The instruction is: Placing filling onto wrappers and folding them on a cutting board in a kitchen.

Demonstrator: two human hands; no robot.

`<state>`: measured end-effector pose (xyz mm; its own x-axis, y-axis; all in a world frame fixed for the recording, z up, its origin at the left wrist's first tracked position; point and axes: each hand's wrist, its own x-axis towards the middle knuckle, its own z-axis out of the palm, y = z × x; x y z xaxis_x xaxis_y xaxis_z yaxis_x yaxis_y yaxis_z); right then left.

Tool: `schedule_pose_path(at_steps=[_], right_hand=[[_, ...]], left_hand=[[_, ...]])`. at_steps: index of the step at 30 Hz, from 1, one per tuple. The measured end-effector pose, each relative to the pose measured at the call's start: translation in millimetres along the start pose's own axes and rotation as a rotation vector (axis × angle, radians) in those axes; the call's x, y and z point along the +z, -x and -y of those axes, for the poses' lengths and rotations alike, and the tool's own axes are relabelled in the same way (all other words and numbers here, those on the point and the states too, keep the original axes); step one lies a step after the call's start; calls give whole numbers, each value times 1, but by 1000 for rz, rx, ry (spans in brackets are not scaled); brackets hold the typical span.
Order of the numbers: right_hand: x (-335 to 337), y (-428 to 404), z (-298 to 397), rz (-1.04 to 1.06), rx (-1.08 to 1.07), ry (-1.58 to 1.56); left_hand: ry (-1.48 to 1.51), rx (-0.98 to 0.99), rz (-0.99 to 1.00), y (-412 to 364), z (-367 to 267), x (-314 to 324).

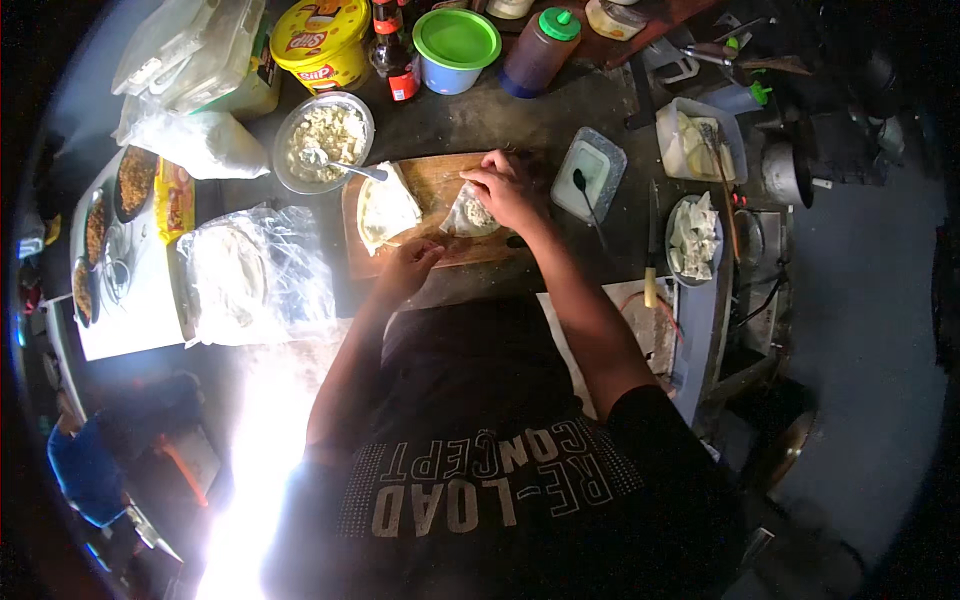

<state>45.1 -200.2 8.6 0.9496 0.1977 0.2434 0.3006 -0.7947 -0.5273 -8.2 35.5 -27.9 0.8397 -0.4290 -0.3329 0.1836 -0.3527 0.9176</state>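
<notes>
On a wooden cutting board lies a thin wrapper sheet with a mound of pale crumbly filling on it. My right hand touches this wrapper's upper right part, fingers bent. Near the board's front edge is my left hand, fingers curled; whether it holds anything is unclear. A stack of folded wrapper sheets lies at the board's left. Behind it, a metal bowl contains more filling and a spoon. A tray with white liquid and a dark spoon stands to the right.
A knife lies at the right beside a plate of folded white pieces. A clear plastic bag of wrappers is at the left. Tubs, a sauce bottle and a squeeze bottle line the back. A saucepan stands far right.
</notes>
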Motion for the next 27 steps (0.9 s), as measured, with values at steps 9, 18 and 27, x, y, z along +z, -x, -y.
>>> schedule_pose_path(at_steps=[9, 18, 27], right_hand=[[2, -12, -18, 189, -102, -62], [-2, -12, -16, 419, 194, -336], [-13, 12, -9, 275, 45, -137]], left_hand=[[1, -94, 11, -3, -9, 1], [-123, 6, -55, -21, -48, 10], [-583, 408, -198, -50, -66, 21]])
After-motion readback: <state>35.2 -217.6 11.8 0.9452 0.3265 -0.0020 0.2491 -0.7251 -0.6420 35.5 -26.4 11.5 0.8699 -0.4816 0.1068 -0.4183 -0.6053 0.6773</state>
